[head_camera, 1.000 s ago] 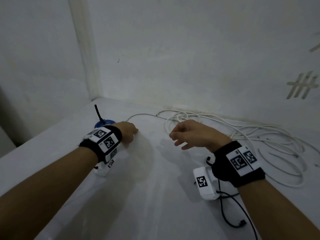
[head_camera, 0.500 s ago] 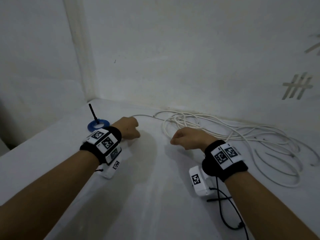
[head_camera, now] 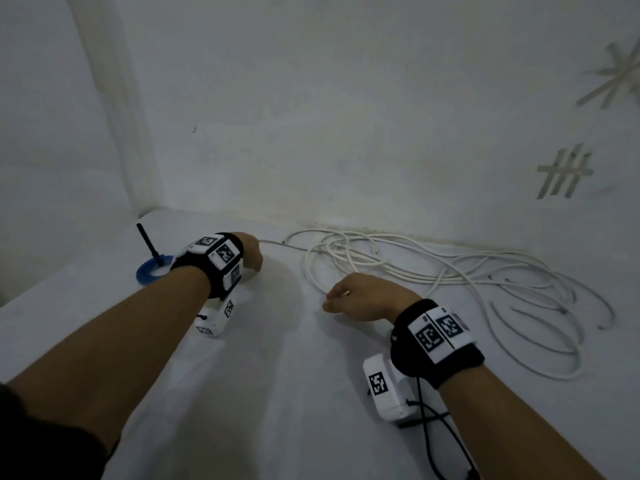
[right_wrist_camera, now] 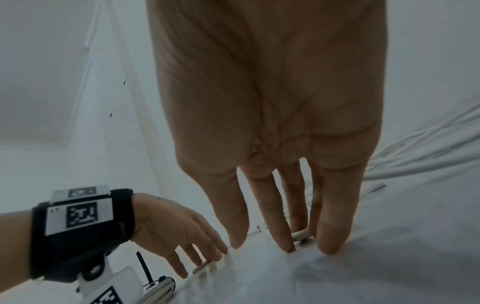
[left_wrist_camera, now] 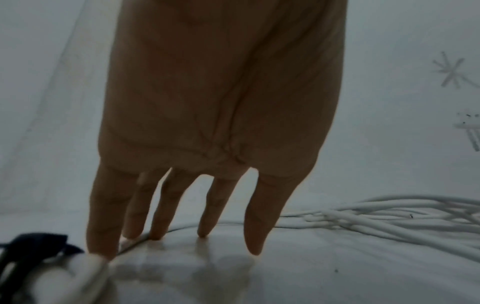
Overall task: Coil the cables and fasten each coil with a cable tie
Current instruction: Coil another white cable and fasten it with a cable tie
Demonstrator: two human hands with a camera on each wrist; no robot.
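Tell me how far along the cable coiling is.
Nothing looks done: the white cable sprawls in loose loops on the table, no tie on it. In hand: the left hand touches its thin end, the right hand its near loop. Coiling and tying remain.

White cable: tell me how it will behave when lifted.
The white cable lies in loose, springy loops, so it is probably floppy and will sag. Its strands overlap, so it may snag. It looks thin, likely light.

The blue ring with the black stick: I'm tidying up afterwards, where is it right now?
In the head view the blue ring lies on the white table at far left, near the back corner, just beyond the left hand and well left of the white cable.
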